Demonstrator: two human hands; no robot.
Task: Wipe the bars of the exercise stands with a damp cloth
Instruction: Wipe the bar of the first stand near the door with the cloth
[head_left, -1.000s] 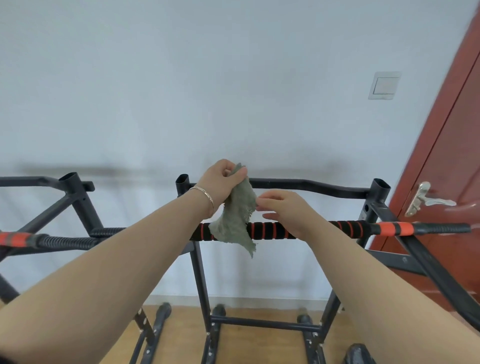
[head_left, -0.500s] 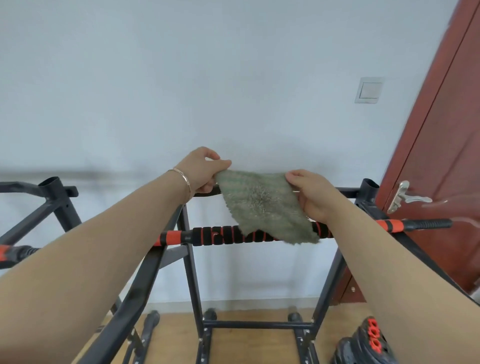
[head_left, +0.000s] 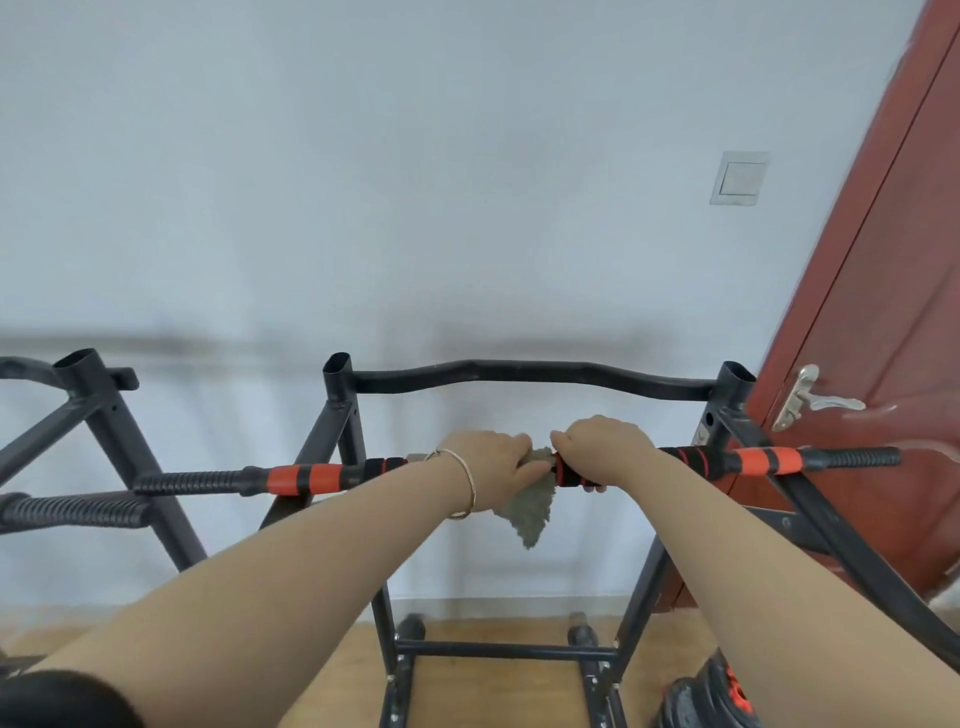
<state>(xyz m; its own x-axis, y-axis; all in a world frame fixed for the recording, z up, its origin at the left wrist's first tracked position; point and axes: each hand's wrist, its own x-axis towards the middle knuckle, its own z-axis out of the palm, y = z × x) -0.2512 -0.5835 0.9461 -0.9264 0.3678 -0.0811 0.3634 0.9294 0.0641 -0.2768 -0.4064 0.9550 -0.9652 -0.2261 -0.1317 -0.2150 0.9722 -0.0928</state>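
At the middle of the padded bar (head_left: 311, 478), which lies across the near stand (head_left: 345, 415), the left hand (head_left: 491, 467) is clenched around the grey-green cloth (head_left: 527, 512), bunching it over the foam so that a loose corner hangs below. Just beside it, almost touching, the right hand (head_left: 605, 449) wraps the bare foam grip with its fingers curled under, apparently steadying the bar.

To my eye a wiping stroke is starting. Doing it well means keeping the cloth wrapped right round the bar rather than draped on top. A slight twist would reach the grooves between the black and red bands. The right hand should hold firm so the bar neither rolls nor slides on the frame.

Leftward there is open run along the red bands to the threaded end (head_left: 192, 480), which comes close to the second stand (head_left: 117, 426), so the stroke should slow there. Rightward the bar's far tip sits near the red door (head_left: 883, 338) and the door handle (head_left: 810, 400). Behind the hands, the curved rear bar (head_left: 519, 371) stands apart, with the wall beyond it. Weight plates (head_left: 701, 701) lie by the stand's right foot.
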